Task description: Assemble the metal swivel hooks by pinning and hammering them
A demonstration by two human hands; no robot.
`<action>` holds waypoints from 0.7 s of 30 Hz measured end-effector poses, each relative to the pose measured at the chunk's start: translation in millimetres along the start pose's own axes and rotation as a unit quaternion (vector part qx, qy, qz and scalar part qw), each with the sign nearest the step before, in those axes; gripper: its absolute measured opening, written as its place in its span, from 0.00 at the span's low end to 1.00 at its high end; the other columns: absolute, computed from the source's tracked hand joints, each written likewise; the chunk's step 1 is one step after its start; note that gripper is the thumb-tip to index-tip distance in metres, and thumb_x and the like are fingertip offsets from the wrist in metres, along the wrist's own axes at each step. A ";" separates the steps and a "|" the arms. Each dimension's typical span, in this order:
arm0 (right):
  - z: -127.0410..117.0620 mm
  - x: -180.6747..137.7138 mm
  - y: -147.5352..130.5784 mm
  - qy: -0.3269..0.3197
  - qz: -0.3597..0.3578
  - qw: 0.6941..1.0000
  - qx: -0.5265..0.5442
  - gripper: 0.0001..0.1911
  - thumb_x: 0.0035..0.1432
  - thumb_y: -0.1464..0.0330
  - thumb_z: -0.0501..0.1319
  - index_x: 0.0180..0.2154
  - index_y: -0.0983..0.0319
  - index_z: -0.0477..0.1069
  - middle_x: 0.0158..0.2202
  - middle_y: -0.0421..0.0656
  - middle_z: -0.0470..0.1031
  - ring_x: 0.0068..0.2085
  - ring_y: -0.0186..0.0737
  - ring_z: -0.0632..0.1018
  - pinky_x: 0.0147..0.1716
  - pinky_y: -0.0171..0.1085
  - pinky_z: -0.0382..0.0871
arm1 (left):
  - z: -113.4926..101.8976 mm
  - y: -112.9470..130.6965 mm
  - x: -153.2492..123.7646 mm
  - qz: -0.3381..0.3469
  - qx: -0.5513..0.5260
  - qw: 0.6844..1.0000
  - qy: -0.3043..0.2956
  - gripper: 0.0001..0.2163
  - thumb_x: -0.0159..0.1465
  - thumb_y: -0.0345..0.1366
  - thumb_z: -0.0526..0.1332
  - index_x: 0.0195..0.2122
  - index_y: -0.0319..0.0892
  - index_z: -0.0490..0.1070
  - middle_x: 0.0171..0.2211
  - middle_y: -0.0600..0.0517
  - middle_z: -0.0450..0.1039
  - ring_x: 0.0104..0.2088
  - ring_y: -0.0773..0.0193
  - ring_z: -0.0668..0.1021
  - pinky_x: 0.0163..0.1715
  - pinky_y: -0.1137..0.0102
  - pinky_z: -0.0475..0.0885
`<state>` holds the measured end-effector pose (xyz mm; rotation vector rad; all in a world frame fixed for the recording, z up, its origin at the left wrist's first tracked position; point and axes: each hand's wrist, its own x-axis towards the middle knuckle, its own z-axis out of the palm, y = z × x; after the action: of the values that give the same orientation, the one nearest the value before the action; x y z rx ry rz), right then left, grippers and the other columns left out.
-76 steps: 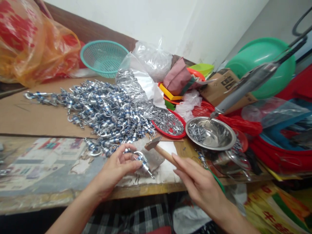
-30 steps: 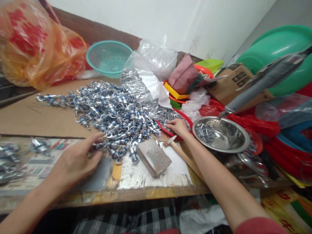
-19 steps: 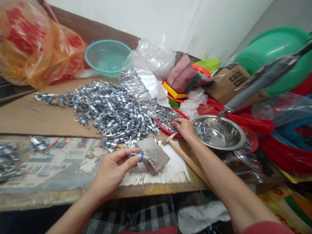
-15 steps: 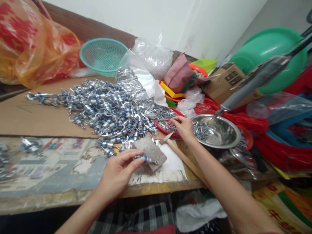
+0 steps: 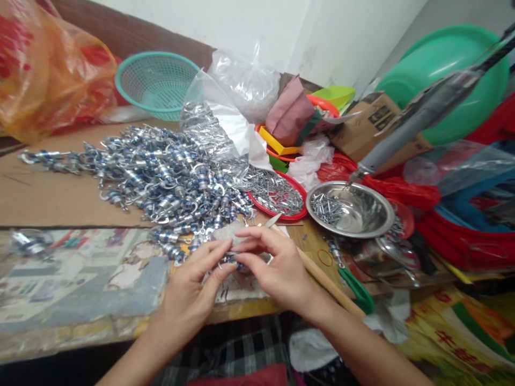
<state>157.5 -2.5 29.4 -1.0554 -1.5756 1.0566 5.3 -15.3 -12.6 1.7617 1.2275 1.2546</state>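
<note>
A metal hook (image 5: pixel 229 259) is pinched by the left hand (image 5: pixel 197 279), apparently for fitting; whether anything is grasped by the right hand (image 5: pixel 281 268), just beside it, cannot be told. Steady fingertip alignment seems to be required.

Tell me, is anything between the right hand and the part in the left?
Nothing visible: the right hand is already at the part in the left hand. The hammer lies behind the right hand, not between them. Fingers hide most of the part, though.

Blue-and-silver metal fitting (image 5: pixel 229 258), handheld, mostly hidden
</note>
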 end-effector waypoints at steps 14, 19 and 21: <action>1.9 -20.2 -7.9 -0.004 0.021 0.997 0.077 0.12 0.50 0.76 0.62 0.38 0.60 0.66 0.29 0.38 0.78 0.33 0.35 0.80 0.32 0.31 0.77 | -10.2 32.2 -2.9 -0.137 -0.124 0.982 0.030 0.07 0.49 0.34 0.67 0.29 0.54 0.80 0.33 0.54 0.81 0.36 0.60 0.79 0.39 0.71 0.73; 5.0 -32.2 -5.1 0.027 -0.029 0.999 0.031 0.12 0.54 0.76 0.58 0.40 0.58 0.65 0.32 0.39 0.78 0.34 0.33 0.79 0.33 0.30 0.75 | -10.2 35.4 -6.7 -0.154 -0.125 0.980 0.019 0.06 0.48 0.35 0.67 0.27 0.53 0.81 0.33 0.53 0.80 0.37 0.58 0.79 0.39 0.71 0.72; 5.1 -37.3 -5.6 0.028 -0.087 0.995 -0.031 0.14 0.56 0.76 0.57 0.43 0.58 0.65 0.35 0.40 0.77 0.36 0.33 0.79 0.37 0.33 0.75 | -10.4 34.6 -8.8 -0.161 -0.122 0.979 0.023 0.06 0.48 0.35 0.67 0.28 0.52 0.81 0.34 0.53 0.80 0.39 0.58 0.78 0.41 0.71 0.71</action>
<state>159.0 -40.3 25.2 -0.9609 -1.6321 0.8582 5.7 -36.0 18.3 1.3053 1.2655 1.2013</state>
